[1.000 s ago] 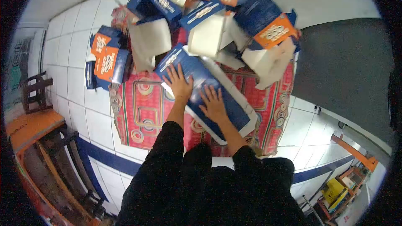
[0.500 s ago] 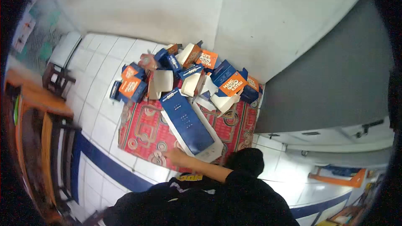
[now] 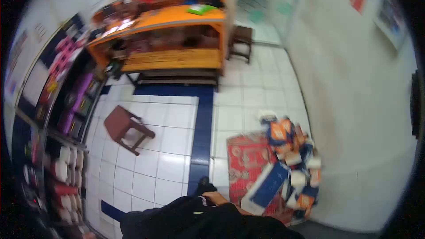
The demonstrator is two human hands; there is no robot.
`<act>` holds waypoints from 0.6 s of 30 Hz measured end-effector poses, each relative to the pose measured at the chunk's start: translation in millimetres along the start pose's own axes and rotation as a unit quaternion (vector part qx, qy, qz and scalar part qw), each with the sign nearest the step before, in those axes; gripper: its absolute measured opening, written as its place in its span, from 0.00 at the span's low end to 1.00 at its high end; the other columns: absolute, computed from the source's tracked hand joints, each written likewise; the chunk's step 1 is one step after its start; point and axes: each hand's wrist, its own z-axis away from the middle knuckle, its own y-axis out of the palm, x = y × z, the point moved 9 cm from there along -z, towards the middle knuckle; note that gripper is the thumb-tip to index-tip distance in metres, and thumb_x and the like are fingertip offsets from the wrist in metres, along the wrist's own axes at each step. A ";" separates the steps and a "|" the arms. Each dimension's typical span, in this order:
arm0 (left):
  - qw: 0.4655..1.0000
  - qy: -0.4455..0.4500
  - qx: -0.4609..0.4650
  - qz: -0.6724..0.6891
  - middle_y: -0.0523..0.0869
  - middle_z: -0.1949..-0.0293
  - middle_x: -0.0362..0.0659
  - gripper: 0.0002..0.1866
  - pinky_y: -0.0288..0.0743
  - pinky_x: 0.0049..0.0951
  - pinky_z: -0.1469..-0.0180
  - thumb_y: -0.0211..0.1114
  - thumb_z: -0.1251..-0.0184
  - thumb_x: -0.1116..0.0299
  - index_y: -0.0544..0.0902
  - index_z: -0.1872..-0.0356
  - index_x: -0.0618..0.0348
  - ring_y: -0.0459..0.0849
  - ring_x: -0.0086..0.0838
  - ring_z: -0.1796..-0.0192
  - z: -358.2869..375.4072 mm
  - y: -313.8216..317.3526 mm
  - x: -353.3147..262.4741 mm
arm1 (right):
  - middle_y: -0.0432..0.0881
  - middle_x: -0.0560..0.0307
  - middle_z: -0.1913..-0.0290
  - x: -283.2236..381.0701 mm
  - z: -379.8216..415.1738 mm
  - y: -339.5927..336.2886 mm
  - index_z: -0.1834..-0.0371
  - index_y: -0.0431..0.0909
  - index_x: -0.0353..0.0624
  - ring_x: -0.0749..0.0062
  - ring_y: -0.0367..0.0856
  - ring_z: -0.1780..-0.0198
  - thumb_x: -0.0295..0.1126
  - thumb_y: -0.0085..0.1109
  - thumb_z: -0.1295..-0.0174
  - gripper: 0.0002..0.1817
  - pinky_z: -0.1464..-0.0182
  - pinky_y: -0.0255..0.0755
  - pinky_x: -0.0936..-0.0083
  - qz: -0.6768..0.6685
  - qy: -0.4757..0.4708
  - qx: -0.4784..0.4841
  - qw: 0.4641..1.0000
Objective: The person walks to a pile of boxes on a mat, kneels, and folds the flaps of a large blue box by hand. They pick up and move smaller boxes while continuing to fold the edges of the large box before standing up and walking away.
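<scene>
My right hand (image 3: 215, 198) is low in the head view, close against the front of my black clothing (image 3: 195, 217). Blur hides its fingers, so whether they are closed does not show. My left hand is out of sight. To the right, a long blue-and-white flat carton (image 3: 272, 186) lies on a red patterned mat (image 3: 239, 150). Beside it is a heap of blue, orange and white cardboard boxes (image 3: 280, 130), some with open flaps. My right hand is apart from the carton and the boxes.
A brown stool (image 3: 119, 126) stands on the white tiles at left. Behind it are an orange counter (image 3: 177, 15) and a wooden bench (image 3: 172, 59). Another dark stool (image 3: 241, 40) is by the glass door. Shelving lines the left side; a white wall (image 3: 349, 128) bounds the right.
My view has swung left, bringing the counter, bench and brown stool into sight. The carton and boxes now appear at lower right. My right hand has come closer to my body.
</scene>
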 end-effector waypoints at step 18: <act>0.866 -0.077 -0.360 0.339 0.85 0.66 0.44 0.17 0.79 0.30 0.62 0.66 0.46 0.67 0.79 0.55 0.59 0.85 0.30 0.63 55.4 -414.2 122.6 | 0.85 0.48 0.64 -234.8 -201.8 -168.5 0.55 0.83 0.47 0.60 0.83 0.64 0.36 0.66 0.55 0.20 0.64 0.76 0.62 0.452 0.256 0.285 0.805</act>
